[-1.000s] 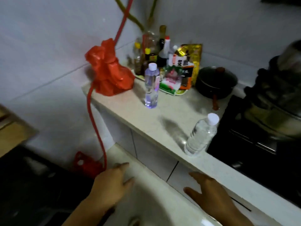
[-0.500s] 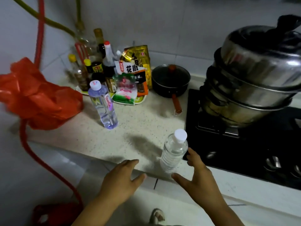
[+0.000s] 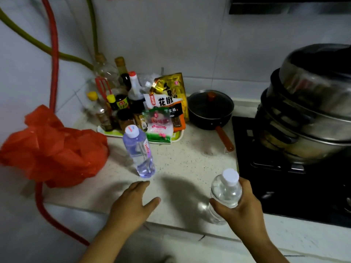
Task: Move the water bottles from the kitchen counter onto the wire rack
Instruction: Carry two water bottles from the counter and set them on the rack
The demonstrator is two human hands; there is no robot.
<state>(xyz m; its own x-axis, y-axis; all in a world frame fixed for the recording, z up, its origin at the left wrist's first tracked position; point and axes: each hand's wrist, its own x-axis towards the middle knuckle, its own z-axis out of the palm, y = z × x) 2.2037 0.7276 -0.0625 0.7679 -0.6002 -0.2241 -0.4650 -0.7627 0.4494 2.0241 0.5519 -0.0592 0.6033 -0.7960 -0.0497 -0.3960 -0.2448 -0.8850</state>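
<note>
Head view: a kitchen counter [image 3: 190, 164] seen from above. The right hand [image 3: 245, 207], at five o'clock, has its fingers curled around a clear water bottle [image 3: 224, 194] beside the black stove [image 3: 284, 186]. The left hand [image 3: 133, 204] — fingers straight, holding nothing — hovers at six o'clock, just short of a purple-tinted water bottle [image 3: 139, 152] standing upright. Best to grip that second bottle around its middle — lift straight up. No wire rack shows.
</note>
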